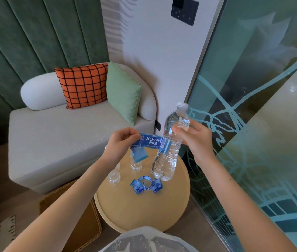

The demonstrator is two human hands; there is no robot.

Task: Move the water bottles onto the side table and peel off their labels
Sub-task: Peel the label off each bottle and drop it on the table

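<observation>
My right hand (pixel 194 138) grips a clear water bottle (pixel 169 148) by its upper part, tilted above the round wooden side table (pixel 144 210). My left hand (pixel 120 141) pinches the blue Aquafina label (pixel 148 142), which is stretched out to the left and still stuck to the bottle at its right end. Two bare bottles (pixel 115 174) (pixel 136 163) stand on the far left of the table. Curled blue labels (pixel 146 184) lie on the tabletop just under the held bottle.
A grey sofa (pixel 56 142) with orange checked and green cushions stands behind the table. A glass partition (pixel 262 124) runs along the right. A woven basket (pixel 82 224) sits on the floor left of the table.
</observation>
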